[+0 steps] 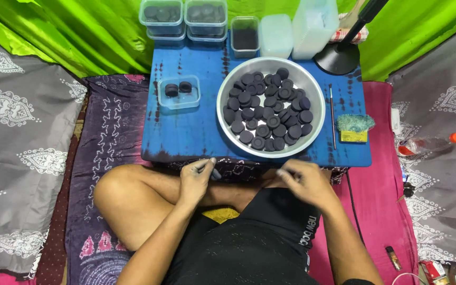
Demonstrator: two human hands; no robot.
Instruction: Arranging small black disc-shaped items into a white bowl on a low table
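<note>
Left hand point(196, 179) at near desk point(186, 137) edge, fingers pinched on a thin dark tool; right hand point(304, 182) blurred, grip can't tell. Metal bowl point(228, 124) of black discs point(267, 111) centre, within reach; small tub point(179, 100) w/ two discs far left.

A home floor workspace: patterned cushions point(22, 121), a low blue table point(186, 132), green cloth backdrop point(80, 31).

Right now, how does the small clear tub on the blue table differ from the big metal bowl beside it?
The small clear tub is square, see-through plastic and holds two dark discs; the metal bowl is round, far wider, and holds dozens piled together. The tub sits left of the bowl. Both stand open on the blue table, beyond both hands.
</note>
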